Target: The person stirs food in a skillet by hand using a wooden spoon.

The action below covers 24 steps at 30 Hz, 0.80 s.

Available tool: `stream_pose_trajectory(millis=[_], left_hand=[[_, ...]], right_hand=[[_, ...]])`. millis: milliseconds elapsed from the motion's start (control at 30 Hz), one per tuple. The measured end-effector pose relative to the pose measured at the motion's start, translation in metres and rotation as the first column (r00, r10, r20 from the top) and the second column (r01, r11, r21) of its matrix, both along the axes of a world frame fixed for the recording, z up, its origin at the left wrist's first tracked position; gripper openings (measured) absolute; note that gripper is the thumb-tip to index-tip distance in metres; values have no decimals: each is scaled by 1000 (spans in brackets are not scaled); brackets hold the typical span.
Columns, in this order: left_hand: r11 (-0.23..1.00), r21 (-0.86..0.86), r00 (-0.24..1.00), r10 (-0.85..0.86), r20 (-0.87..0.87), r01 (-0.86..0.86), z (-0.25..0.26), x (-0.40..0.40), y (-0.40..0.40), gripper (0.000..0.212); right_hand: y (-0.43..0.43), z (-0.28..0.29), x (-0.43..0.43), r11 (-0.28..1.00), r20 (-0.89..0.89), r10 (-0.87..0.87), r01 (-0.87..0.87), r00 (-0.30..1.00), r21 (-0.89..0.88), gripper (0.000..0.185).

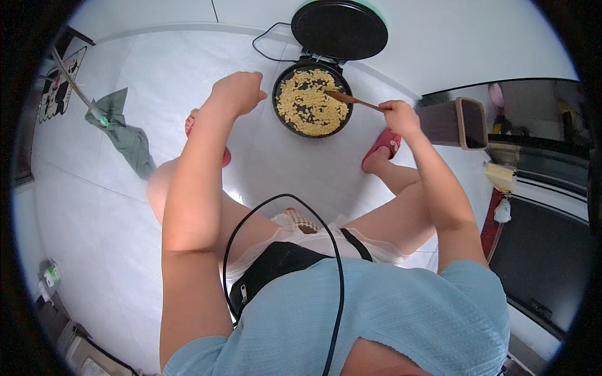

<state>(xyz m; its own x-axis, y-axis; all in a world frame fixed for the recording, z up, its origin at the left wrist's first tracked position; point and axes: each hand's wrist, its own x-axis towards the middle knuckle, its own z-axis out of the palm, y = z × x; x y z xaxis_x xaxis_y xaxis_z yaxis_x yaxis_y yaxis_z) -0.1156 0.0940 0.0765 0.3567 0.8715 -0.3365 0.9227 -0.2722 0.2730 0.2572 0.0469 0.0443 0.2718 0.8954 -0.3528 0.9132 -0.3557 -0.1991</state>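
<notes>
An electric griddle pan with a round black pan (275,105) sits on the tiled floor, its black lid (339,30) tipped back on the hinge. Loose pale-yellow kernels or small pieces of food (312,105) cover much of the pan's bottom, with dark gaps showing between. My right hand (401,117) grips the handle of a wooden spatula (345,97), whose blade rests among the food at the pan's right side. To the left of the pan, my left hand (239,92) hovers apart from it, fingers curled and partly hidden. Nothing shows in that hand.
A black power cord (263,35) loops left of the griddle. On the right, a grey bin (442,122) with a tan rim stands near a glossy black front. A mop with a green cloth (124,136) lies on the left. Red slippers (383,145) are on my feet.
</notes>
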Motion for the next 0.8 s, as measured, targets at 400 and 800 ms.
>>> stream_pose_trajectory(millis=[400,800], left_hand=[[842,-249,787,537,305,-478,-253,-24,36,18],[899,-117,819,434,377,-422,-373,51,98,24]], right_hand=[[26,41,-29,957,107,277,-264,955,-119,30],[49,62,-30,975,24,218,-218,976,46,20]])
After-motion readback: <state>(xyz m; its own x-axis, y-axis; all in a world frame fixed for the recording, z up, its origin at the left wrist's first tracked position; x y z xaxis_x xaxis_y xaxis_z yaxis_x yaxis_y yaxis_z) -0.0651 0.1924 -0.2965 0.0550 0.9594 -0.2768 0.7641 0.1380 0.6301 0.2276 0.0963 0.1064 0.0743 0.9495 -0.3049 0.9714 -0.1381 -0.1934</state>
